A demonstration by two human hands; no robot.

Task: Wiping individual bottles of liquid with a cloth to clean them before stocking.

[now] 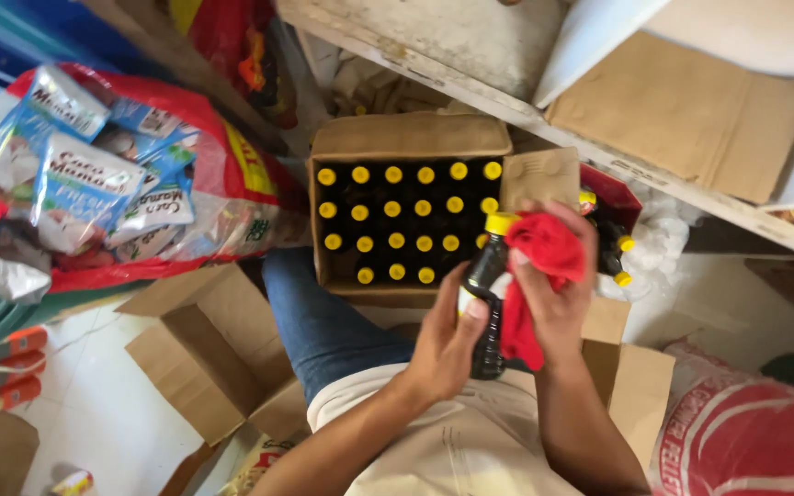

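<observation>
Hemmed in on every side: our hands [498, 312] work in the one open pocket above our lap, just short of the brown cardboard box [406, 138] packed with yellow-capped dark bottles [395, 209]. A grey shelf edge [544, 119] bars the way beyond it, a red plastic bag of blue packets [103, 174] crowds the left, and an empty open carton [213, 354] occupies the white tiled floor [103, 413].

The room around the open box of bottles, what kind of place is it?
Probably a small shop's stockroom: a cardboard box full of yellow-capped bottles, a sack of snack packets, and rough shelving above.
</observation>
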